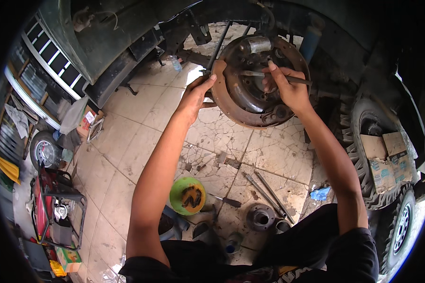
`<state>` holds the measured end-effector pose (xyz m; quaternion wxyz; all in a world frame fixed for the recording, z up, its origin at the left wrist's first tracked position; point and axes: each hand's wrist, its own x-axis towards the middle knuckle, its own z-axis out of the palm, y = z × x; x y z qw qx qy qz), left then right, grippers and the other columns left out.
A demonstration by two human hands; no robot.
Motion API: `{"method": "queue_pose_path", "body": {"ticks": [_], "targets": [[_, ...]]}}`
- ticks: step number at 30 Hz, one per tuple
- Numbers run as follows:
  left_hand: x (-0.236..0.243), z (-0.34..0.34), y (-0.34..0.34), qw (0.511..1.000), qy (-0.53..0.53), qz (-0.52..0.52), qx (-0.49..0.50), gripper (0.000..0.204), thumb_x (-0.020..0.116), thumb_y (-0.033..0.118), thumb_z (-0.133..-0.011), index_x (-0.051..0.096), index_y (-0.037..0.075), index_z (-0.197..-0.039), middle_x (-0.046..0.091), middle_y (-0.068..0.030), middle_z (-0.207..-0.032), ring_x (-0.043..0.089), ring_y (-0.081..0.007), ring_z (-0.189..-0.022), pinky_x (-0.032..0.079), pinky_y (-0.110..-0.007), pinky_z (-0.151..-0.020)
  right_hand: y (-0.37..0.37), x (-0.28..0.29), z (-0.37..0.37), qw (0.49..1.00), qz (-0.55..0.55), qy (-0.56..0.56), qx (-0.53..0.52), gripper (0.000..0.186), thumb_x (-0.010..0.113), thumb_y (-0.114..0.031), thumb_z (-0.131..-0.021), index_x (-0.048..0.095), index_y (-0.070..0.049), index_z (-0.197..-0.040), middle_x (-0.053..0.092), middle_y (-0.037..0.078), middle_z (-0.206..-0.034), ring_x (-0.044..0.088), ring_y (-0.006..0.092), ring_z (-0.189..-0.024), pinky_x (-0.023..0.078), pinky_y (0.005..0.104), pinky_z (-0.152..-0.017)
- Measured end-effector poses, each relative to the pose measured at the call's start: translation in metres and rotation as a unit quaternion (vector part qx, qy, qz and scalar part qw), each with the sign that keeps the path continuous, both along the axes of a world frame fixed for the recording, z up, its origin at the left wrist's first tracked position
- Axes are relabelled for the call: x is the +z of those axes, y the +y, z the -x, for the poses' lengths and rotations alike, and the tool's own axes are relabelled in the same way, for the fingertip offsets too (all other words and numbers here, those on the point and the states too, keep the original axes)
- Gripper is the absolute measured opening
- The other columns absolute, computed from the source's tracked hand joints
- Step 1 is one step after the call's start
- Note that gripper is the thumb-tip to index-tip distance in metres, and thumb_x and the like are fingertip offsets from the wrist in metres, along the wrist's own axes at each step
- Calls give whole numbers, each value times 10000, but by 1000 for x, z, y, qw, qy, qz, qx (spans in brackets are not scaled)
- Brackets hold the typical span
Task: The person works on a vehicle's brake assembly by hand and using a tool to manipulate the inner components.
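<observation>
A rusty round drum brake assembly (250,106) is mounted under a dark vehicle body, with a curved brake shoe (220,85) along its left side. My left hand (197,96) grips that left edge, thumb on the rim and fingers partly hidden behind it. Across the middle of the assembly, my right hand (290,87) is closed around a slim tool (253,73) with a pale flat end and a dark handle. The pale end points left; whether it is a brush or a scraper I cannot tell.
On the cracked tile floor stand a green bowl (178,192) of orange-brown liquid, a screwdriver (230,202), long metal bars (270,194) and a wheel hub (261,217). Large tyres (359,141) lean at the right. A red machine with a black frame (82,212) sits at the left.
</observation>
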<state>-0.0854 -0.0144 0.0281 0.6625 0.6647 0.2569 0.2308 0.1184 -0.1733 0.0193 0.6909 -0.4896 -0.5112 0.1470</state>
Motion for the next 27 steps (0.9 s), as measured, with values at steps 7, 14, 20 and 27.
{"method": "queue_pose_path", "body": {"ticks": [7,14,20,27], "targets": [[-18,-4,2,998,-24,35,-43,785,484,629,-901,364,88,-1458,440,-132,-1432,441,-277,-1282,423,-479,-954,-3,-9,16,999,26,30,28,402,552,-295,-991,679,83,-932,645,95,-703,607,128,-564,501,251,-553],[-28,-14,3,990,-105,72,-68,757,449,593,-938,308,90,-1486,374,-132,-1486,352,-283,-1361,289,-467,-1100,12,-9,25,997,5,81,0,455,530,-336,-997,673,94,-952,648,101,-717,623,128,-584,512,251,-562],[-38,-16,8,986,-131,86,-61,761,480,616,-916,351,103,-1464,418,-106,-1453,389,-271,-1333,315,-446,-1081,7,-1,27,999,13,44,-4,449,536,-338,-993,678,85,-933,634,96,-669,620,126,-558,512,245,-531],[-42,-16,6,986,-140,83,-44,813,493,660,-890,344,110,-1469,436,-118,-1434,399,-268,-1332,328,-458,-1084,6,20,19,997,65,-9,28,433,559,-322,-984,675,89,-913,641,100,-673,629,135,-554,516,248,-518]]}}
